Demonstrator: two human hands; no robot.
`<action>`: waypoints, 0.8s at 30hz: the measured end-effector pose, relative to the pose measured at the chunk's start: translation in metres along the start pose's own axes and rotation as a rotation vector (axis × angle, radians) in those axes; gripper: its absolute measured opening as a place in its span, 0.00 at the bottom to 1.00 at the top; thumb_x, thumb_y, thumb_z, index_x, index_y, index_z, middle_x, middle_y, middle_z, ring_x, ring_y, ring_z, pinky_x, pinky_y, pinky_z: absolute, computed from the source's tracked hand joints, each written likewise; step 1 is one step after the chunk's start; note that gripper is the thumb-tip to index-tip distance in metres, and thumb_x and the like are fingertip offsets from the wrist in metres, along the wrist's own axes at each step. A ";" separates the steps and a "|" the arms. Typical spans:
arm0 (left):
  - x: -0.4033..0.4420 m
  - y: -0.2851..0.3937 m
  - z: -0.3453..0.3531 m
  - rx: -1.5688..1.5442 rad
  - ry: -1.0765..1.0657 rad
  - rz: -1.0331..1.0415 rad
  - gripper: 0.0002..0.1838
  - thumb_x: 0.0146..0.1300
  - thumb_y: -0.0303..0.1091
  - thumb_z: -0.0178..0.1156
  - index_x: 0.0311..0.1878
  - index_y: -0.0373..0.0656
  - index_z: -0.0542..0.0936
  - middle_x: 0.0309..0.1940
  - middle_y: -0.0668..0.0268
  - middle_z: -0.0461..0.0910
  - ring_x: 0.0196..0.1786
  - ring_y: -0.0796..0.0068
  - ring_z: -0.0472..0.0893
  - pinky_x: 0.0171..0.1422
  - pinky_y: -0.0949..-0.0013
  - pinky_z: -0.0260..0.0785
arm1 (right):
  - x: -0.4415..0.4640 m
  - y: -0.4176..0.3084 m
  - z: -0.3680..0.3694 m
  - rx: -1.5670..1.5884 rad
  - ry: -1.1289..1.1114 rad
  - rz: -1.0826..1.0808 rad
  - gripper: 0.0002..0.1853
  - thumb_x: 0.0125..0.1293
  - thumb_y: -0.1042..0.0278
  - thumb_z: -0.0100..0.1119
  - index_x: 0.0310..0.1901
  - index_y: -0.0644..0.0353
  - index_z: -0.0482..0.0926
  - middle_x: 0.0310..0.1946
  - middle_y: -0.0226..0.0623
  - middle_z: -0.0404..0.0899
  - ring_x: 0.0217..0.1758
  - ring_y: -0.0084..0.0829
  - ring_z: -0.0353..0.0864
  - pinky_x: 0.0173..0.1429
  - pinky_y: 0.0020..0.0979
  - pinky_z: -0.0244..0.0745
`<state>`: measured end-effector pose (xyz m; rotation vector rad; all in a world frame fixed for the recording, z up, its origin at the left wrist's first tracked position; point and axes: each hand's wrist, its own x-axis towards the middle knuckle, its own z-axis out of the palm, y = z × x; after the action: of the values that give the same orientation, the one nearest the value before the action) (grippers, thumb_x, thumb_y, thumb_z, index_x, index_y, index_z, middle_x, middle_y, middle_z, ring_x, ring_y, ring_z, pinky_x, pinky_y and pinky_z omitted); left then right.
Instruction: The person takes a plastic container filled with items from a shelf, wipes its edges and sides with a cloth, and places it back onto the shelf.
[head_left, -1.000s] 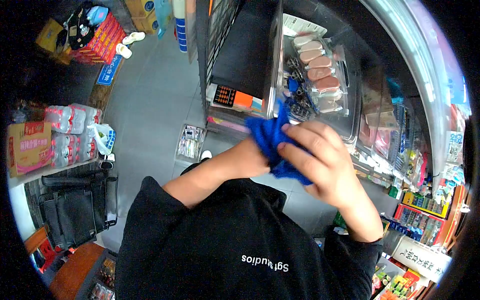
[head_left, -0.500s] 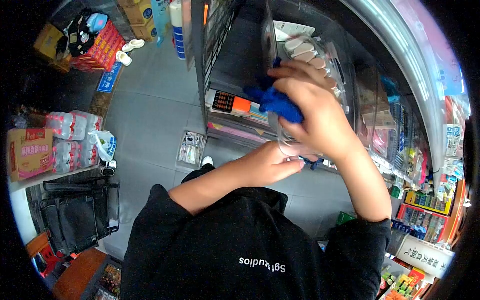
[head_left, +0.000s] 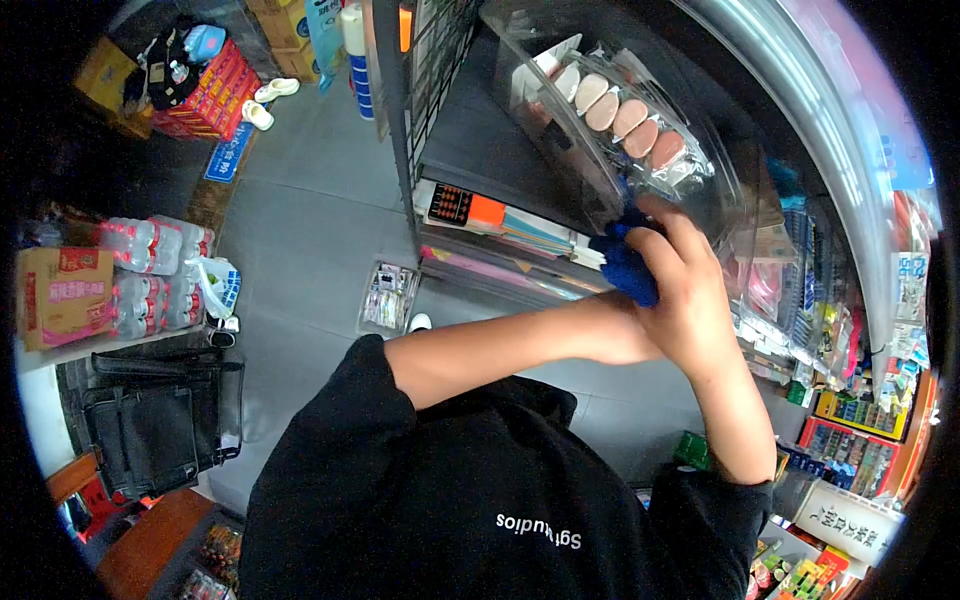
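Observation:
My right hand (head_left: pixel 685 290) has its fingers curled round a crumpled blue cloth (head_left: pixel 628 268), at the near end of a clear plastic box (head_left: pixel 560 125). Inside the box lie several beige and pinkish rounded pads (head_left: pixel 630 117) in clear wrapping. My left hand (head_left: pixel 625 328) reaches across underneath the right one; its fingers are hidden behind the right hand and the cloth. Whether the left hand supports the box cannot be seen. The box is tilted over a dark shelf.
Below the box, a shelf holds an abacus (head_left: pixel 450 205) and papers. A black wire grid (head_left: pixel 432 85) stands to its left. On the floor are a small tray of packets (head_left: pixel 388 298), bottle packs (head_left: pixel 140 245) and a black folding chair (head_left: pixel 150 430). Stocked shelves line the right side.
The clear box has turned and shows more of its pads. My right hand has moved right and down with the blue cloth. My left hand has shifted right, beneath the right one.

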<state>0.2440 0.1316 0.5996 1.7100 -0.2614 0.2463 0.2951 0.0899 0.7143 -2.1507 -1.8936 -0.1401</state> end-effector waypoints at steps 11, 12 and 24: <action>-0.099 0.004 -0.126 -0.050 0.843 -0.121 0.09 0.53 0.20 0.54 0.39 0.36 0.74 0.34 0.64 0.77 0.38 0.79 0.76 0.42 0.75 0.68 | -0.041 0.063 0.007 -0.227 0.280 0.130 0.16 0.33 0.87 0.53 0.31 0.65 0.74 0.39 0.44 0.78 0.44 0.47 0.72 0.50 0.40 0.67; -0.100 0.005 -0.127 0.064 0.922 -0.047 0.10 0.52 0.21 0.55 0.39 0.36 0.74 0.34 0.66 0.77 0.38 0.80 0.75 0.40 0.78 0.66 | -0.036 0.066 0.009 -0.286 0.292 0.167 0.17 0.33 0.87 0.53 0.32 0.65 0.74 0.39 0.43 0.77 0.45 0.48 0.72 0.51 0.40 0.67; -0.046 0.010 -0.171 -0.405 0.916 0.109 0.23 0.54 0.20 0.45 0.57 0.34 0.67 0.51 0.55 0.72 0.50 0.69 0.73 0.51 0.71 0.67 | -0.014 0.125 0.029 -0.250 0.470 0.396 0.19 0.38 0.85 0.55 0.37 0.59 0.77 0.39 0.42 0.78 0.45 0.47 0.74 0.51 0.38 0.69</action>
<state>0.1943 0.3009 0.6210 1.0456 0.2650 0.9501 0.4132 0.0706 0.6653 -2.3372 -1.2218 -0.7580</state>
